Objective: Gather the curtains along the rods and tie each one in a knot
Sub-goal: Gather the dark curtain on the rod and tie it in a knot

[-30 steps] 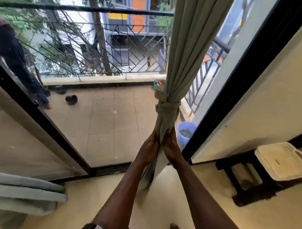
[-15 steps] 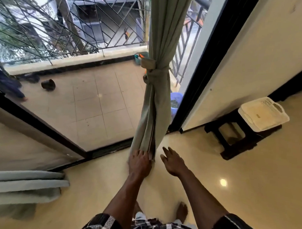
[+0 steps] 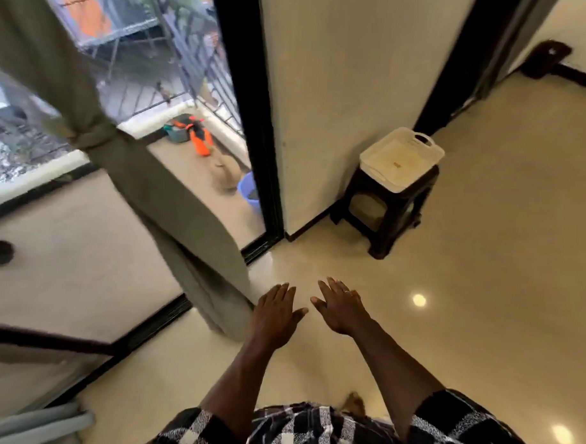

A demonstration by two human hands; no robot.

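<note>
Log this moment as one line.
curtain: knotted, hanging | left hand: open, empty, beside curtain | right hand: open, empty | stage: tying done here

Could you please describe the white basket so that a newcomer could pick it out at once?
Find the cream wall right of the black balcony door frame. At its foot stands a dark stool, and the white basket sits on top of it. Unlike the blue bucket outside, it is white and rectangular, with a handle slot.
</note>
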